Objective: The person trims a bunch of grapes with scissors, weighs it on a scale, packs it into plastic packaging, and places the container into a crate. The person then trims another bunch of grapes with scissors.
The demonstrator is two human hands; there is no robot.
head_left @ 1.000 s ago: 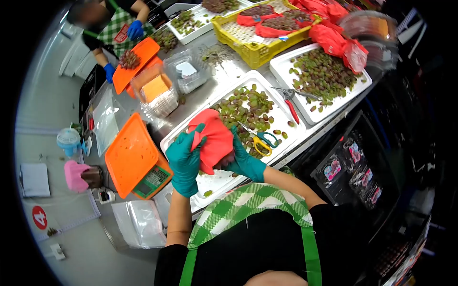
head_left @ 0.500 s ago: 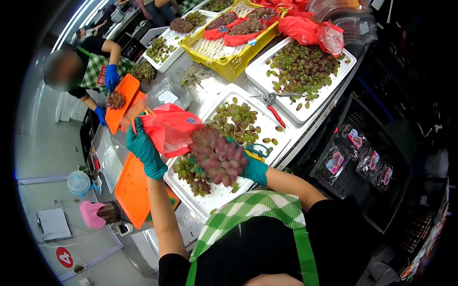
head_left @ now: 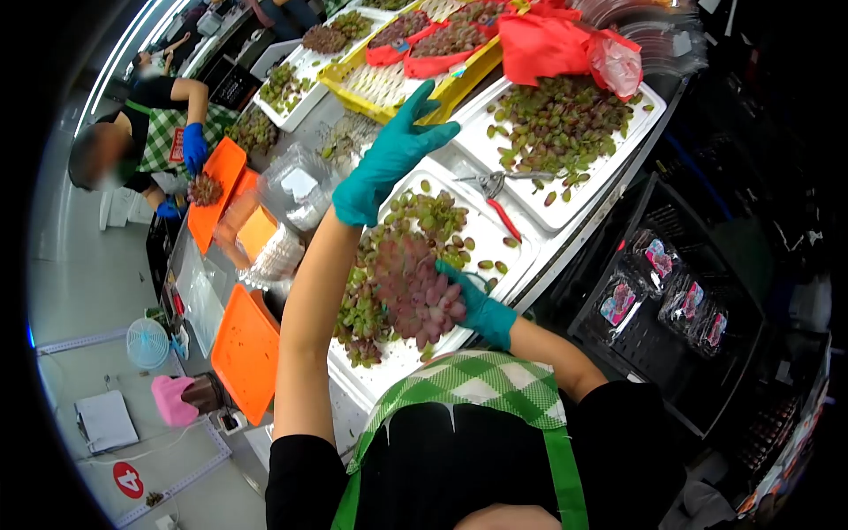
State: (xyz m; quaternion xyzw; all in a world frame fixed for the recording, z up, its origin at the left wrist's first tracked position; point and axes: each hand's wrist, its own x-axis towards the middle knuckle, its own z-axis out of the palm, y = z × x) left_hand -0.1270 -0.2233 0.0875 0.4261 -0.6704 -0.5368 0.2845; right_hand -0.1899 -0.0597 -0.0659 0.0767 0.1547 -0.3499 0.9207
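Observation:
A large bunch of purplish-red grapes is in my right hand, whose gloved fingers are partly hidden behind it. The bunch hangs over a white tray holding loose grapes and a greener bunch. My left hand, in a teal glove, is raised and holds nothing, its fingers spread toward the yellow crate. Beyond it, a red bag lies over the far end of another white tray. Red-handled pruning shears rest between the two trays.
A yellow crate holds grapes in red wrapping. Clear plastic boxes stand left of my tray, beside an orange tray. A black crate with packed boxes is at right. A co-worker in blue gloves handles grapes at left.
My left hand has let go of the red bag and moved up and right; the bag now lies with the other red wrapping. My right hand still holds the bunch, slightly farther right.

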